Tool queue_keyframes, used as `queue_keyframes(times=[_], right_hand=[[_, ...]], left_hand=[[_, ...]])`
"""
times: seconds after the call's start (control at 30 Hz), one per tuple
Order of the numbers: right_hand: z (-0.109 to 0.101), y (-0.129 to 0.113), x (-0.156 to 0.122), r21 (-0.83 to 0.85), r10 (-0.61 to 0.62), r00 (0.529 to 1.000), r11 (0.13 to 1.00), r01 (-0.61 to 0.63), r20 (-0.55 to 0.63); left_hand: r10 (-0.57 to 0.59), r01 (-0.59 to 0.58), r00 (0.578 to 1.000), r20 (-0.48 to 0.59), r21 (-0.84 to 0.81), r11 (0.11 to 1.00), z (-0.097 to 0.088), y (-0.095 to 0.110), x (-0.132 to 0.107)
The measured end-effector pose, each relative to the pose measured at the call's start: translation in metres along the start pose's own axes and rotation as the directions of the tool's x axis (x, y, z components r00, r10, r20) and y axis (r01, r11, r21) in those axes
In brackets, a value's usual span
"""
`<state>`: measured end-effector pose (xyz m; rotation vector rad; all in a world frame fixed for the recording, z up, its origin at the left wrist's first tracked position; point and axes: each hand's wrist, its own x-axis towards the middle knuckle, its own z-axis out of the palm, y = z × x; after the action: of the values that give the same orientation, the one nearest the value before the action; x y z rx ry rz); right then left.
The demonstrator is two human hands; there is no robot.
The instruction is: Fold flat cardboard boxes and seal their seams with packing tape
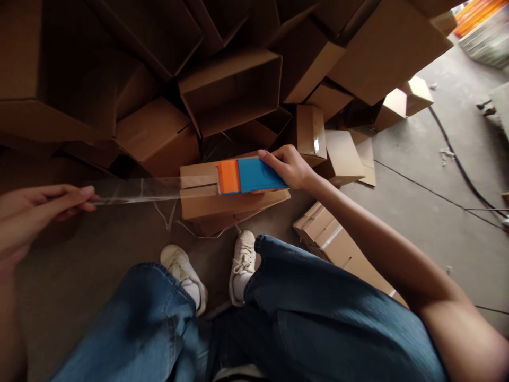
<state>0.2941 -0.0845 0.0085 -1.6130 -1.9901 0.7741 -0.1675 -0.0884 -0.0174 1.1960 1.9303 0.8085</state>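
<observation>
My right hand point(292, 167) is closed around a blue and orange tape dispenser point(260, 175), which rests over the seam of a small cardboard box point(201, 204). From the dispenser's toothed edge a strip of clear packing tape point(137, 191) stretches left, beyond the box. My left hand point(51, 209) pinches the free end of that strip between thumb and fingers, well to the left of the box. The dispenser covers part of the box's upper face, and the tape roll is mostly hidden.
Many open cardboard boxes point(234, 90) are piled up ahead. A bundle of flattened cartons point(338, 239) lies on the floor beneath my right forearm. Black cables point(453, 148) cross the floor at right. My shoes point(243, 260) stand just behind the small box.
</observation>
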Motion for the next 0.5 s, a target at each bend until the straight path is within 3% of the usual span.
queue_keyframes(times=[0.1, 0.2, 0.4, 0.5], right_hand=[[0.000, -0.002, 0.000, -0.009, 0.012, 1.000, 1.000, -0.012, 0.014], [-0.002, -0.003, 0.006, 0.015, 0.037, 0.999, 0.999, -0.038, 0.036], [-0.015, -0.002, 0.016, 0.228, 0.190, 0.982, 0.955, -0.189, 0.019], [-0.021, -0.005, 0.017, 0.305, 0.236, 0.970, 0.929, -0.207, -0.061]], left_hand=[[-0.108, 0.106, 0.994, 0.025, 0.064, 0.992, 0.006, 0.001, 0.001], [-0.135, 0.135, 0.991, -0.005, 0.045, 0.990, 0.014, 0.010, -0.005], [-0.240, 0.240, 0.967, 0.083, 0.007, 0.971, 0.013, 0.028, -0.019], [-0.143, 0.144, 0.988, 0.055, -0.020, 0.989, 0.004, 0.017, -0.017]])
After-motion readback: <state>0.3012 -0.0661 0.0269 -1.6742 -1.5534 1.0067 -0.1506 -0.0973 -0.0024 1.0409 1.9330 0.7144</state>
